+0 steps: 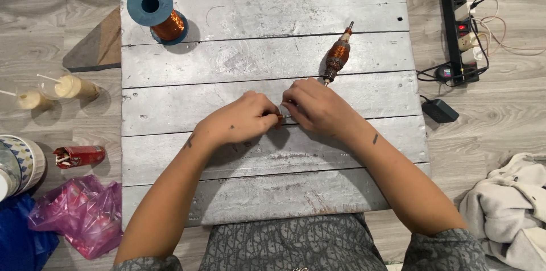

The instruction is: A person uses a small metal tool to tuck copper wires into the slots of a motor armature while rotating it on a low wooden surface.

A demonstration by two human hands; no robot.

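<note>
My left hand (242,120) and my right hand (318,106) meet at the middle of a silver-painted plank board (227,60). Together they pinch a small metal piece (282,113) between the fingertips; most of it is hidden by the fingers. Just beyond my right hand lies a motor armature (337,56) with copper windings and a steel shaft, pointing away to the upper right. A blue spool of copper wire (156,12) stands at the board's far left corner.
A power strip (459,26) with cables and a black adapter (439,110) lie right of the board. Left of it are two plastic cups (57,92), a red packet (79,156), a pink bag (82,214) and tape rolls (20,163). A pale cloth (509,208) lies lower right.
</note>
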